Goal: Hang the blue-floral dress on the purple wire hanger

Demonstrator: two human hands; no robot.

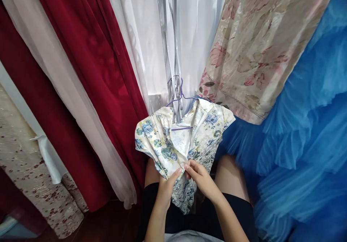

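Note:
A white garment with blue flowers (165,141) hangs on a purple hanger (182,96) in front of me, its front parted at the neck. My left hand (171,182) grips the left front edge, thumb on top and the other fingers hidden under the cloth. With thumb and forefinger, my right hand (196,173) pinches the front edge close beside it. The two hands nearly meet at the bottom of the neckline. Below them the cloth hangs gathered between my knees.
Long dark red cloths (108,90) and a pale sheer one (89,126) hang at left. White fabric with grey ribbons (173,36) hangs behind the hanger. At right are a beige floral cloth (252,54) and blue ruffled tulle (298,144). Dark floor (119,224) shows at lower left.

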